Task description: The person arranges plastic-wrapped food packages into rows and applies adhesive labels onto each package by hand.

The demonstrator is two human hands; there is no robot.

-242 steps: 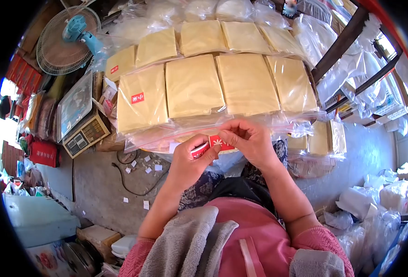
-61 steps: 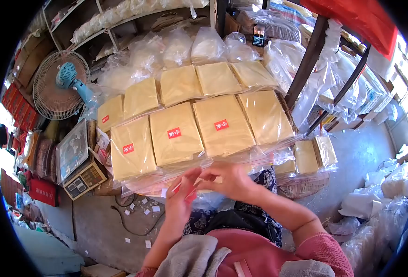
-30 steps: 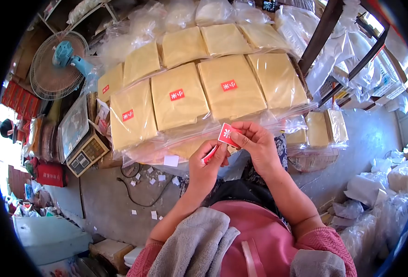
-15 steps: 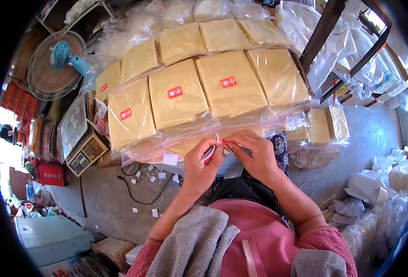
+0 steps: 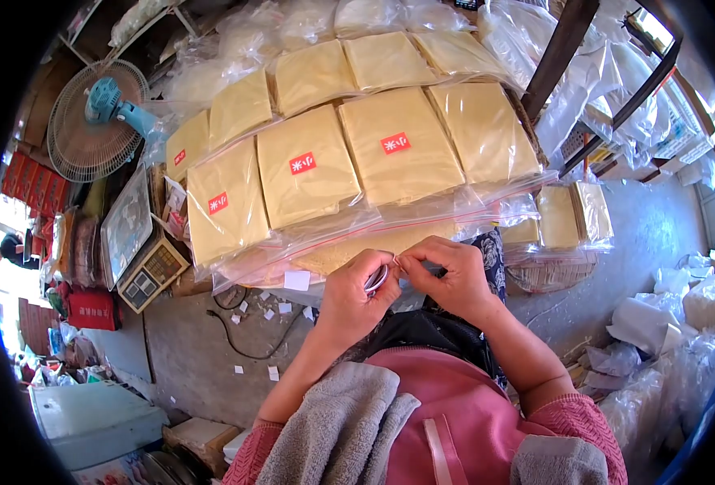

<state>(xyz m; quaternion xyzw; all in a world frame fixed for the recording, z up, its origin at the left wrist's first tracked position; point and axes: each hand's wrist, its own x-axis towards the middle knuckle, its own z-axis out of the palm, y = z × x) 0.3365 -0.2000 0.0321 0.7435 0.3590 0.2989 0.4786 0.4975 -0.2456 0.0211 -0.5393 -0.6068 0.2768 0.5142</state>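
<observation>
In my left hand (image 5: 351,297), fingers curled, sits a small roll of stickers (image 5: 377,280) with a white backing edge. My right hand (image 5: 456,281) pinches at the loose end of the roll, fingertips almost touching those of the left. What lies between the right fingertips is too small to make out. Just beyond both hands are clear zip bags (image 5: 333,241) holding flat golden-yellow packs (image 5: 307,190). Red stickers (image 5: 394,143) with white characters are on several of the packs. A white paper square (image 5: 297,280) rests at the near edge, left of my hands.
A blue fan (image 5: 103,105) stands at the left, near a framed panel (image 5: 154,268). Paper scraps (image 5: 273,373) and a black cable (image 5: 252,356) lie on the floor. More bagged packs (image 5: 557,218) sit at the right, with plastic bags (image 5: 681,372) heaped beyond.
My hands have shifted slightly right and down, still together at the roll. The red and white strip seen between the fingertips earlier is now mostly hidden. The view has moved slightly.
</observation>
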